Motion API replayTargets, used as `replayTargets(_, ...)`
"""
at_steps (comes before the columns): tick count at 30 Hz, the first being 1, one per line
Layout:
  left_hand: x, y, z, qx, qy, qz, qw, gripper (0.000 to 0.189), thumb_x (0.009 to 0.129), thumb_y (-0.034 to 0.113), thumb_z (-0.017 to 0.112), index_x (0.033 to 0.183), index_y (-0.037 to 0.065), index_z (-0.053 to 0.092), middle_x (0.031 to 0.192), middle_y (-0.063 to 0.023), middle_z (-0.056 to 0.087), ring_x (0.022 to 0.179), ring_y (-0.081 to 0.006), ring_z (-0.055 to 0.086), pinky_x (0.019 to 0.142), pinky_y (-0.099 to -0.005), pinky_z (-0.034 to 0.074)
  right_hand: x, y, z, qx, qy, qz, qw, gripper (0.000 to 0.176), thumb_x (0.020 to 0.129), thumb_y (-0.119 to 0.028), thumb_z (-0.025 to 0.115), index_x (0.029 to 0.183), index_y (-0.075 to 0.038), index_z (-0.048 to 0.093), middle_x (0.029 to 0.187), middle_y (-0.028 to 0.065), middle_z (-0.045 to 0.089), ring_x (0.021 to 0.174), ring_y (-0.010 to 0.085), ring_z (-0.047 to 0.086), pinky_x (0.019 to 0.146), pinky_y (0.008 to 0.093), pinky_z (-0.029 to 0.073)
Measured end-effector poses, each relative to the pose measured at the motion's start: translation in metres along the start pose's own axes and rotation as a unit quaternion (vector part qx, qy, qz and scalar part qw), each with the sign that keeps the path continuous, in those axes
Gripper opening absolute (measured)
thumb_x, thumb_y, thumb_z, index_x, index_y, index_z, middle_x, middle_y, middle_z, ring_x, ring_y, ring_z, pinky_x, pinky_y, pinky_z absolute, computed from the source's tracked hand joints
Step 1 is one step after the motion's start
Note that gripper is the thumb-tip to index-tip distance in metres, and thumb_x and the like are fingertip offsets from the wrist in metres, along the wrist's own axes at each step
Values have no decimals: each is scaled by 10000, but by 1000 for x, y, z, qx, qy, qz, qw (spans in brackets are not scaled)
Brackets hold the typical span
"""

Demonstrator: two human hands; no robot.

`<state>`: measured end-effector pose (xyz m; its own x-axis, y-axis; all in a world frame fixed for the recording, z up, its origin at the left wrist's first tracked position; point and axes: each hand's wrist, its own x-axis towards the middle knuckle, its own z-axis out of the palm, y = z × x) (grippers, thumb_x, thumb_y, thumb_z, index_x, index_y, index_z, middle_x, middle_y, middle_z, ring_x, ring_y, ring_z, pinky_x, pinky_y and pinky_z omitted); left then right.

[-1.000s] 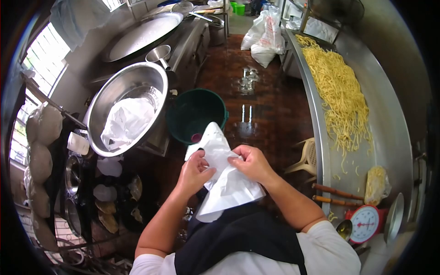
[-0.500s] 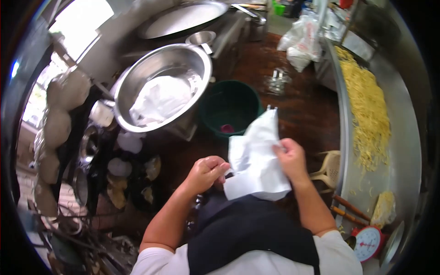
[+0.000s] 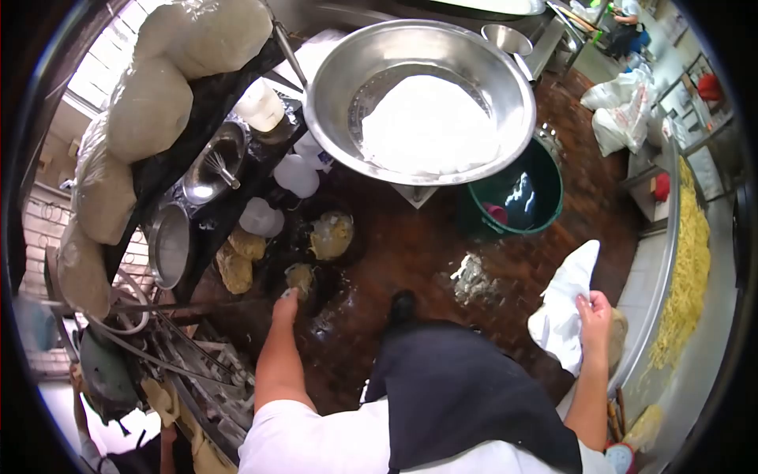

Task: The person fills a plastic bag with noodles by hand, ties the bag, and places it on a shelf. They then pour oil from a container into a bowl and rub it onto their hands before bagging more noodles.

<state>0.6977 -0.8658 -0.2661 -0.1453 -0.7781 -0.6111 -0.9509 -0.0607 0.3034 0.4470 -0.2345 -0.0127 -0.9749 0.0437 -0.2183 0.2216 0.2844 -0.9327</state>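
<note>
A limp white sheet [image 3: 565, 306], thin and creased, hangs from my right hand [image 3: 597, 316], whose fingers are pinched on its right edge. Out to the left, low over the dark floor, reaches my left hand [image 3: 287, 302]. Its fingertips overlap a small yellowish lump [image 3: 300, 277] in this view, and its fingers are too foreshortened to tell whether they grip anything. Just beyond is a larger yellowish, plastic-wrapped bundle [image 3: 332, 235]. In front of me stands a wide steel basin [image 3: 505, 146] with a white mass [image 3: 430, 126] inside.
Right of the basin is a green tub [image 3: 517, 193] with a pink item in it. White scraps [image 3: 472, 278] litter the wet floor. Noodles [image 3: 681, 268] lie along the right-hand steel counter. Wrapped pale bundles [image 3: 150, 118] line the left rack. Other people [image 3: 628, 20] are at the edges.
My hands have parted: the left has swung left toward the yellowish lump, the right has carried the white sheet rightward. The view has turned left, bringing the basin and rack closer.
</note>
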Motion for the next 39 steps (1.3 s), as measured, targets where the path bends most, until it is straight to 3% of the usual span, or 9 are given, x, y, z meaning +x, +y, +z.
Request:
replayTargets(5, 24, -7, -39, -64, -90, -185, 976, 657, 882, 554, 494, 1140, -45, 574, 895, -146, 673, 838, -351, 641, 643, -460, 524, -6, -24, 47, -50, -4, -12, 999, 117, 885, -106, 668, 885, -22, 586, 767, -28, 583, 686, 31, 491, 635, 194, 400)
replayTargets(8, 63, -19, -44, -111, -94, -126, 981, 567, 866, 480, 577, 1097, -37, 608, 891, -155, 669, 802, -331, 643, 626, -428, 527, -9, -29, 69, -54, -1, -3, 999, 117, 884, -100, 672, 887, -20, 587, 765, -31, 583, 679, 25, 488, 627, 187, 395)
replayTargets(14, 96, -7, -33, 89, 94, 6, 992, 273, 824, 316, 681, 808, 47, 634, 748, -98, 631, 611, -181, 587, 511, -325, 464, -7, -49, 95, -58, -11, -4, 998, 86, 885, -78, 666, 897, -20, 603, 779, -35, 589, 689, 27, 501, 632, 185, 402)
replayTargets(18, -36, 107, -18, -186, -267, 80, 942, 248, 847, 333, 648, 946, 105, 643, 923, -29, 673, 829, -136, 626, 686, -300, 474, 2, -45, 104, -41, -13, -26, 999, 76, 889, -79, 659, 917, -17, 626, 780, -38, 595, 707, 39, 519, 648, 194, 417)
replayTargets(22, -166, 206, 37, -252, -592, 223, 732, 452, 940, 350, 548, 1246, 18, 563, 1199, -124, 630, 1069, -214, 617, 889, -361, 487, -5, -61, 118, -54, -22, -20, 998, 80, 896, -106, 659, 891, -27, 648, 766, -47, 596, 702, 39, 508, 647, 210, 429)
replayTargets(27, -286, 283, 66, -181, -771, 280, 542, 493, 897, 262, 650, 1266, -43, 532, 1206, -143, 611, 1115, -215, 590, 931, -360, 478, -22, -84, 119, -63, 1, -35, 997, 160, 883, -161, 681, 898, -5, 651, 749, -33, 605, 692, 34, 500, 625, 212, 427)
replayTargets(30, -316, 293, 94, 44, -639, 482, 597, 496, 887, 329, 684, 1158, -75, 589, 1046, -99, 657, 959, -137, 597, 837, -295, 485, -35, -90, 106, -135, 21, -18, 991, 173, 872, -181, 678, 903, -12, 658, 716, -19, 605, 658, 46, 495, 603, 229, 423)
replayTargets(35, -382, 318, 106, -2, -681, 353, 641, 409, 910, 340, 633, 1062, -40, 619, 945, -109, 667, 886, -196, 636, 759, -329, 522, -46, -55, 76, -152, 38, 1, 988, 249, 834, -208, 716, 981, -16, 658, 727, 42, 631, 657, 108, 562, 630, 267, 466)
replayTargets(39, -417, 303, 150, -40, -712, 183, 677, 334, 936, 224, 587, 1170, -13, 574, 1044, -149, 649, 952, -273, 645, 811, -409, 534, -47, -7, 36, -122, 210, -88, 966, 592, 822, -290, 723, 1280, 16, 508, 1204, 218, 593, 1114, 294, 597, 923, 378, 476)
